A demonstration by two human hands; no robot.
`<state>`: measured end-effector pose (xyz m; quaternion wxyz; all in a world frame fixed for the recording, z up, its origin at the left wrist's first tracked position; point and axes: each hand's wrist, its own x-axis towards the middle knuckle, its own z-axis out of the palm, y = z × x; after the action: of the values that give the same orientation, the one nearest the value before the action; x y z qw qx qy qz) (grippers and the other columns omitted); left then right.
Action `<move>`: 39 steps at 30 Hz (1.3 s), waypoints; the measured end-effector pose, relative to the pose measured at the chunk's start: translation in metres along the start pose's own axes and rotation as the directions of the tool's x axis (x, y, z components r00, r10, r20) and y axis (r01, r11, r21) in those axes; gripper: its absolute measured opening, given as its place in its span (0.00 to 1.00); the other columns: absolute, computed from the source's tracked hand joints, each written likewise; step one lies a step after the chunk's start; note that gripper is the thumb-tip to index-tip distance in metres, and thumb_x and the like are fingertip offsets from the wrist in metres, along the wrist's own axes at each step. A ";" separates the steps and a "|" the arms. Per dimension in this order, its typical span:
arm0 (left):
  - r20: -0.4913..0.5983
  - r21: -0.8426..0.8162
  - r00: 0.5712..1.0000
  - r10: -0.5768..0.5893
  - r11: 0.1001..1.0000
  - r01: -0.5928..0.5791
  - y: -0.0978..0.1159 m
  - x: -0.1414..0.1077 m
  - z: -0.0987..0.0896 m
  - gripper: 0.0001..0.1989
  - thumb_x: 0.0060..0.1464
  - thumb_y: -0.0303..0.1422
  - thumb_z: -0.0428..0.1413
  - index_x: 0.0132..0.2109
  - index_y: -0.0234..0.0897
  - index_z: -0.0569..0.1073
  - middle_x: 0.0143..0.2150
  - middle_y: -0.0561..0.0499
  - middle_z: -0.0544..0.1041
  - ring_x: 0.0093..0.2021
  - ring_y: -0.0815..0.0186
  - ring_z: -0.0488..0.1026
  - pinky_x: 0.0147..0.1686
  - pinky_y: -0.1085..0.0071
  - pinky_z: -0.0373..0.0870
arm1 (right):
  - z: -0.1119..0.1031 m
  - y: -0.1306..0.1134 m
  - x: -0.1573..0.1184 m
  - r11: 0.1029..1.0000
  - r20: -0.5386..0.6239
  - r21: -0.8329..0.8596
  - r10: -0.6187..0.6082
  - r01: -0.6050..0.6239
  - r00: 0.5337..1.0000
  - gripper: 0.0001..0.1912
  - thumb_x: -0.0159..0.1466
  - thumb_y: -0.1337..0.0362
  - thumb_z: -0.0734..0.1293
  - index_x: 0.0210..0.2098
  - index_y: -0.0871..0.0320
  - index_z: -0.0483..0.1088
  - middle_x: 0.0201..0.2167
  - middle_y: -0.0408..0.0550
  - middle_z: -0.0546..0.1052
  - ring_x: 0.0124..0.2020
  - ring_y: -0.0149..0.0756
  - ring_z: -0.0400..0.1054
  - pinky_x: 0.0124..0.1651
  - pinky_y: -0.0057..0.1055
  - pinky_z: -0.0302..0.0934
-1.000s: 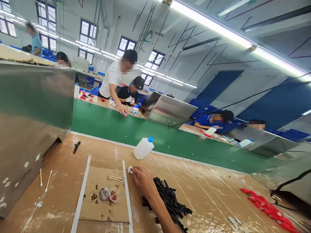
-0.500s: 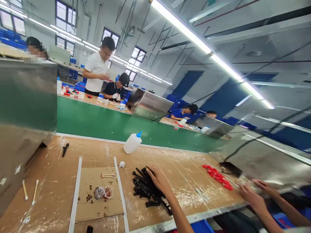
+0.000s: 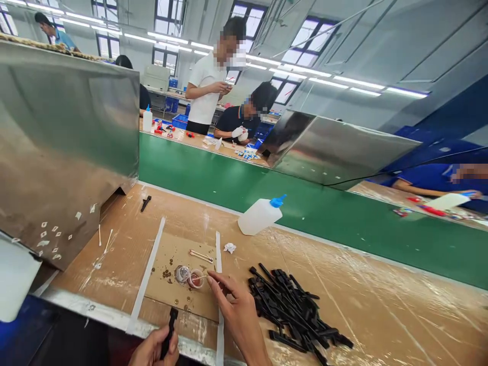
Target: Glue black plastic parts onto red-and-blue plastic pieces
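My left hand [image 3: 158,348] is closed around a slim black plastic part [image 3: 170,328], held upright at the table's front edge. My right hand [image 3: 236,307] pinches a thin cotton swab [image 3: 202,277]; its tip is down in a small open jar of reddish-brown liquid [image 3: 196,279]. Touching that jar is a silvery round lid or cup [image 3: 182,275]. Both stand on a stained cardboard sheet [image 3: 163,292], with two more cotton swabs [image 3: 201,255] lying behind them. To the right of my right hand lies a heap of black plastic parts [image 3: 293,305].
A white bottle with a blue cap [image 3: 261,216] stands behind the heap, near crumpled tissue [image 3: 230,248]. One black part [image 3: 145,203] and two swabs [image 3: 108,241] lie at left, beside a metal panel [image 3: 76,152]. Co-workers sit and stand beyond the green strip [image 3: 229,175].
My right hand has moved left from the black heap to the jar and now holds a cotton swab. The view has turned left, bringing my left hand with its black part into sight.
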<state>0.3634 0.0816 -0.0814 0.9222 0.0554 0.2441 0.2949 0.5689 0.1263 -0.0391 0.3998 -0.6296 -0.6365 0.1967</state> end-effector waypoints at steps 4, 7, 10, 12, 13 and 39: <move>-0.006 -0.019 1.000 0.001 1.000 -0.002 -0.003 -0.003 -0.002 0.25 0.41 0.51 0.67 0.26 0.35 0.67 0.13 0.65 0.51 0.14 0.79 0.42 0.18 0.80 0.41 | 0.003 0.002 0.002 1.000 -0.003 0.019 -0.022 0.022 1.000 0.15 0.67 0.51 0.63 0.42 0.51 0.78 0.38 0.48 0.79 0.34 0.39 0.73 0.33 0.32 0.67; -0.021 -0.030 1.000 0.002 1.000 -0.003 -0.005 -0.003 -0.003 0.25 0.41 0.52 0.67 0.26 0.36 0.67 0.13 0.65 0.50 0.13 0.79 0.41 0.17 0.79 0.41 | 0.004 -0.001 0.003 0.998 -0.014 0.013 -0.061 0.061 0.998 0.14 0.67 0.52 0.63 0.40 0.51 0.78 0.37 0.49 0.78 0.37 0.40 0.73 0.36 0.33 0.68; -0.014 -0.021 1.000 0.019 1.000 -0.019 -0.005 -0.004 -0.002 0.26 0.40 0.52 0.67 0.26 0.36 0.67 0.13 0.65 0.50 0.13 0.80 0.40 0.16 0.79 0.39 | 0.004 -0.006 0.004 0.993 -0.027 -0.049 -0.108 0.106 0.994 0.12 0.68 0.54 0.63 0.39 0.51 0.77 0.37 0.49 0.77 0.38 0.40 0.72 0.40 0.34 0.68; -0.013 -0.015 1.000 0.020 1.000 -0.021 -0.004 -0.004 0.000 0.25 0.40 0.53 0.67 0.26 0.36 0.67 0.13 0.65 0.50 0.13 0.80 0.40 0.16 0.79 0.38 | 0.003 -0.008 0.005 0.983 -0.034 -0.107 -0.153 0.148 0.988 0.11 0.68 0.56 0.63 0.37 0.51 0.76 0.35 0.48 0.76 0.37 0.40 0.71 0.41 0.35 0.67; -0.013 -0.013 1.000 0.018 1.000 -0.018 -0.003 -0.004 0.002 0.25 0.41 0.53 0.66 0.27 0.36 0.67 0.13 0.65 0.50 0.13 0.80 0.40 0.16 0.79 0.37 | 0.003 -0.009 0.006 0.976 -0.032 -0.130 -0.179 0.174 0.983 0.10 0.68 0.57 0.63 0.37 0.52 0.75 0.34 0.48 0.76 0.37 0.40 0.70 0.40 0.35 0.66; 0.085 -0.118 0.996 0.016 0.993 -0.005 -0.014 0.002 -0.001 0.21 0.47 0.50 0.63 0.30 0.37 0.68 0.13 0.66 0.51 0.10 0.80 0.40 0.11 0.81 0.40 | -0.003 -0.020 0.000 0.934 -0.116 -0.166 -0.336 0.316 0.935 0.02 0.67 0.68 0.67 0.39 0.56 0.72 0.35 0.44 0.73 0.36 0.32 0.67 0.41 0.29 0.62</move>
<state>0.3716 0.0708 -0.0863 0.9319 0.0146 0.1863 0.3110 0.5585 0.1226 -0.0223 0.4248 -0.5548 -0.7145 0.0355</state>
